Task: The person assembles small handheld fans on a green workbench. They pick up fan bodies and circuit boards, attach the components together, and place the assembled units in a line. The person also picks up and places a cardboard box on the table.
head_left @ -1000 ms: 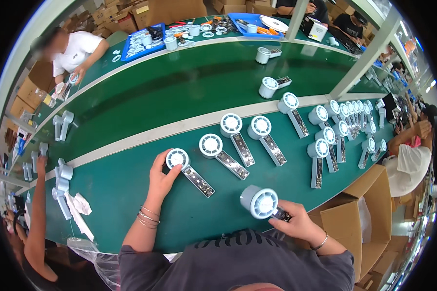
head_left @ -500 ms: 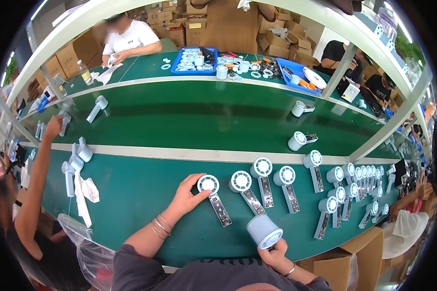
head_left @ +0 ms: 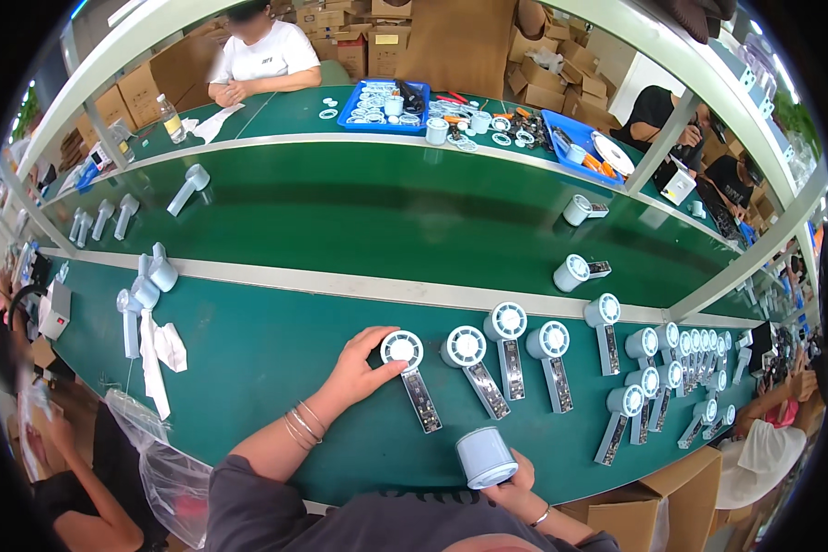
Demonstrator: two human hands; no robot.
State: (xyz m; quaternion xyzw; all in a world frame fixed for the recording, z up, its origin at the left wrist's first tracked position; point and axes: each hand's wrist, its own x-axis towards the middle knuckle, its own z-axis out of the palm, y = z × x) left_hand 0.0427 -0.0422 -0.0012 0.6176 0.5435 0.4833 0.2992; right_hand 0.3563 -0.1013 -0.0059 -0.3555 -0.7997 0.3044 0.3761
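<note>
My left hand (head_left: 361, 366) curves around the round head of a light-blue handheld fan (head_left: 421, 401), thumb and fingers at its rim. That fan lies on the green table, its handle uncovered so the circuit board shows. Close to my body, my right hand (head_left: 517, 480) grips a second handheld fan (head_left: 486, 457); its drum-shaped head is raised and tilted, and the handle is hidden. Just right of my left hand lie a fan (head_left: 465, 347), another fan (head_left: 506, 322) and a third fan (head_left: 549, 339), all with uncovered handles.
Several more fans (head_left: 626, 401) crowd the table's right side. Closed-looking fans (head_left: 143, 293) and a white cloth (head_left: 163, 354) lie at the left. Beyond a pale rail, the green conveyor (head_left: 368, 216) carries more fans. A cardboard box (head_left: 653, 492) stands at the near right edge; co-workers sit around.
The fan in my right hand has shifted slightly left and tipped. My left hand stays on its fan. The co-worker at left has withdrawn an arm from the conveyor, where more fans now show.
</note>
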